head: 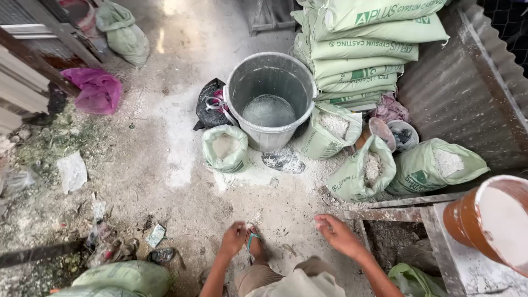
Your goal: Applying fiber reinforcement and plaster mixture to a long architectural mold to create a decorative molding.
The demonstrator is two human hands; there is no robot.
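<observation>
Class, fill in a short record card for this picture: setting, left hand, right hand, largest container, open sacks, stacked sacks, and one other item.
setting: dusty concrete floor beside a corrugated metal wall
left hand: empty, fingers curled, by the person's sandalled foot
right hand: empty, held above the floor, dusted white
largest container: grey bucket, a little pale liquid inside
open sacks: four green sacks of white powder around the bucket
stacked sacks: pile of full green sacks behind it
other item: orange bucket of white mix on a ledge
</observation>
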